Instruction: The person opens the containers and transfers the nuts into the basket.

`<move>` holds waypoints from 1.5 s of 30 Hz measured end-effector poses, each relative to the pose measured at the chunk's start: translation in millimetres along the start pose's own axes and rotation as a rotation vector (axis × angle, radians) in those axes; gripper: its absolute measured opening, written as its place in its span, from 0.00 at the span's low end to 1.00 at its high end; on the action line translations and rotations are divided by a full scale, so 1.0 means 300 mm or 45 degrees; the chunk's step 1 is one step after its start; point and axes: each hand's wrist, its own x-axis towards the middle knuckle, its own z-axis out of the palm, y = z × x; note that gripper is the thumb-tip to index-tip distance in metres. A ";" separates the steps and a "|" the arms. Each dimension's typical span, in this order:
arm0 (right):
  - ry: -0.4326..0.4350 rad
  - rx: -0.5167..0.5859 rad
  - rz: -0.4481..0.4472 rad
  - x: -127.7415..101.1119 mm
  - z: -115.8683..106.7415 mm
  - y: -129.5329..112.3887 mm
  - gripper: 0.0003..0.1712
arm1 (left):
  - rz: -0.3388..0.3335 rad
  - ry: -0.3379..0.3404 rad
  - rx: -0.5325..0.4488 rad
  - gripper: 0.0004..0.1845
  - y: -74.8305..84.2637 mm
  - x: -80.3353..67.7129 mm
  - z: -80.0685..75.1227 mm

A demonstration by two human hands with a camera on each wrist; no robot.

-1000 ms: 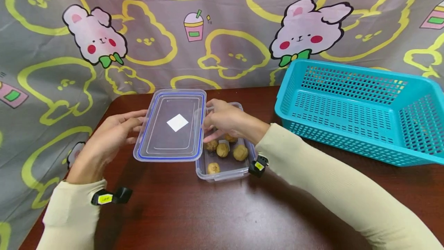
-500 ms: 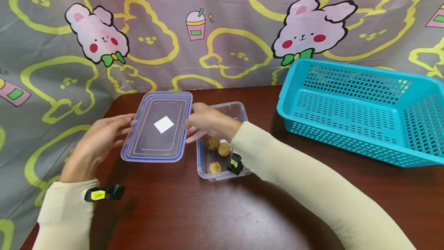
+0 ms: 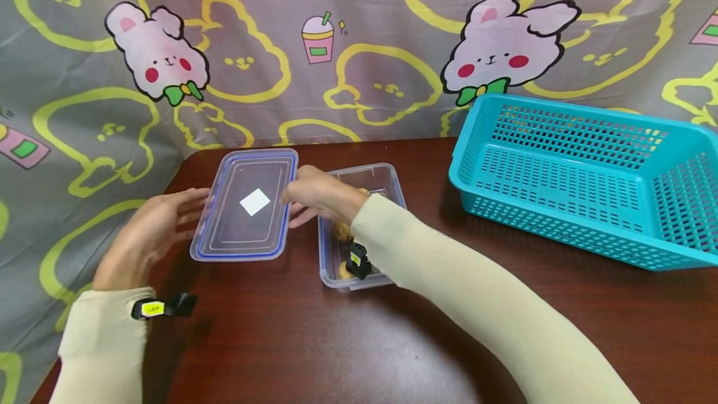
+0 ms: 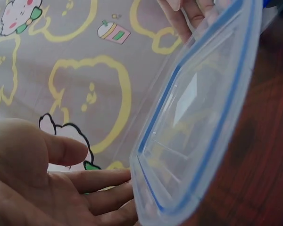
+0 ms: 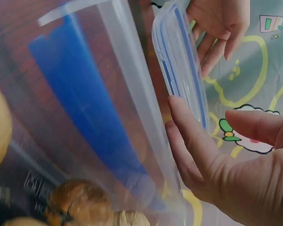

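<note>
A clear lid [image 3: 241, 204] with a blue seal and a white square sticker is at the left of the table, apart from its container. My left hand [image 3: 148, 226] is at its left edge, fingers extended and touching it; in the left wrist view the thumb stands away from the lid. At the right edge my right hand [image 3: 314, 192] touches the lid with outstretched fingers [image 5: 191, 129], its thumb apart in the right wrist view. Under the right forearm stands the clear plastic container [image 3: 392, 179] with walnuts [image 3: 342, 230] inside, partly hidden by the wrist and sleeve.
A turquoise perforated basket [image 3: 561, 229] stands at the right back of the dark wooden table [image 3: 314, 341]. Behind the table hangs a patterned curtain [image 3: 381, 11] that also runs along the left side.
The lid and both hands have moved left, away from above the container, the right hand farther than the left. The right forearm now covers more of the walnuts.
</note>
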 end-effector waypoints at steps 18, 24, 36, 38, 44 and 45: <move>0.018 0.093 0.044 0.042 0.059 0.018 0.32 | -0.147 -0.214 -0.522 0.28 -0.104 0.043 -0.079; 0.030 0.126 0.072 0.053 0.063 0.024 0.35 | -0.172 -0.180 -0.490 0.26 -0.113 0.050 -0.076; -0.019 0.120 0.180 0.067 0.056 0.026 0.40 | -0.180 -0.185 -0.259 0.45 -0.117 0.074 -0.063; -0.023 0.110 0.187 0.072 0.052 0.030 0.40 | -0.185 -0.164 -0.240 0.45 -0.118 0.077 -0.056; -0.042 0.122 0.202 0.082 0.050 0.041 0.41 | -0.175 -0.131 -0.201 0.45 -0.123 0.080 -0.045; -0.048 0.124 0.204 0.082 0.052 0.043 0.42 | -0.176 -0.118 -0.189 0.45 -0.123 0.080 -0.044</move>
